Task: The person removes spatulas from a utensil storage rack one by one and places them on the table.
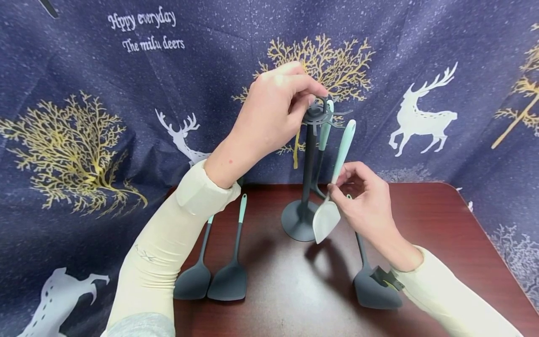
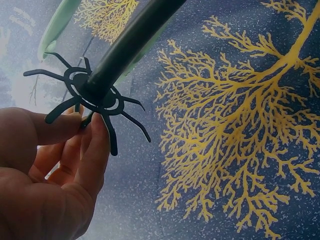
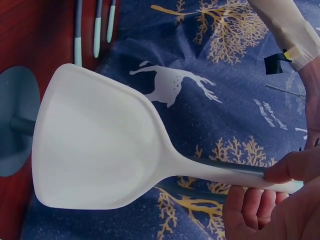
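My left hand (image 1: pixel 273 107) pinches the top loop of a dark utensil stand (image 1: pixel 309 164), above its ring of hooks (image 2: pixel 62 109). In my right hand (image 1: pixel 368 201) is a white turner (image 1: pixel 326 220), gripped by its shaft between thumb and fingers. Its blade points down, and its mint handle (image 1: pixel 345 142) tilts up beside the hooks. Whether the handle touches a hook I cannot tell. Behind the post hangs a dark utensil with a mint handle (image 1: pixel 326 133); its lower end is partly hidden. The right wrist view shows the white blade (image 3: pixel 100 145) broad and close.
Two dark turners with mint handles, one (image 1: pixel 193 282) beside another (image 1: pixel 229 282), lie on the red-brown table (image 1: pixel 278 304) at left. A further dark turner (image 1: pixel 376 291) lies at right, under my right wrist. A patterned blue cloth (image 1: pixel 227 28) hangs behind the table.
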The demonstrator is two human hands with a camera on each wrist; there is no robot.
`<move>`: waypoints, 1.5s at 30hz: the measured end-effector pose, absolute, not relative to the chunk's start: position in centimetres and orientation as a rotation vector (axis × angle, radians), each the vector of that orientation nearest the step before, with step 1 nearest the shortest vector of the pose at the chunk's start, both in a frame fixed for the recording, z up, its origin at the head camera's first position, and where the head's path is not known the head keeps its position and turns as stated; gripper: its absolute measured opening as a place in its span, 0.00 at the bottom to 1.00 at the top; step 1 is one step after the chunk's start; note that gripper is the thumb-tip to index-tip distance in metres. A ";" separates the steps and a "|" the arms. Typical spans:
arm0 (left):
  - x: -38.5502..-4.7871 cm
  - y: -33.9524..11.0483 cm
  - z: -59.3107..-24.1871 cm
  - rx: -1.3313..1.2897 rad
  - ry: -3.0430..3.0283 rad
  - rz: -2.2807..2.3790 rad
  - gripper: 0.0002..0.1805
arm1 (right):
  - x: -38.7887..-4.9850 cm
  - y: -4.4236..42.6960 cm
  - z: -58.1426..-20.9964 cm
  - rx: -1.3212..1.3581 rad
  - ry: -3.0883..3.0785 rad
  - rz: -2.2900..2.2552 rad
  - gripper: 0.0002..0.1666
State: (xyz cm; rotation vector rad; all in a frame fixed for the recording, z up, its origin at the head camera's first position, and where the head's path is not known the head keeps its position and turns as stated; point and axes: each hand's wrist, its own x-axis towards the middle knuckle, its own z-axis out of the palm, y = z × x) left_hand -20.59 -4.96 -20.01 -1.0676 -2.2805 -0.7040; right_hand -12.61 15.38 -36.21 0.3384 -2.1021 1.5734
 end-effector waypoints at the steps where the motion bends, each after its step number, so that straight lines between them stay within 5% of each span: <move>1: -20.6 -5.0 -20.0 -1.067 -2.280 -0.703 0.15 | -12.5 15.4 -36.2 0.335 -2.099 1.576 0.13; 45: -20.5 -4.8 -20.0 -1.058 -2.288 -0.704 0.15 | -10.9 20.1 -36.2 0.187 -2.153 1.480 0.14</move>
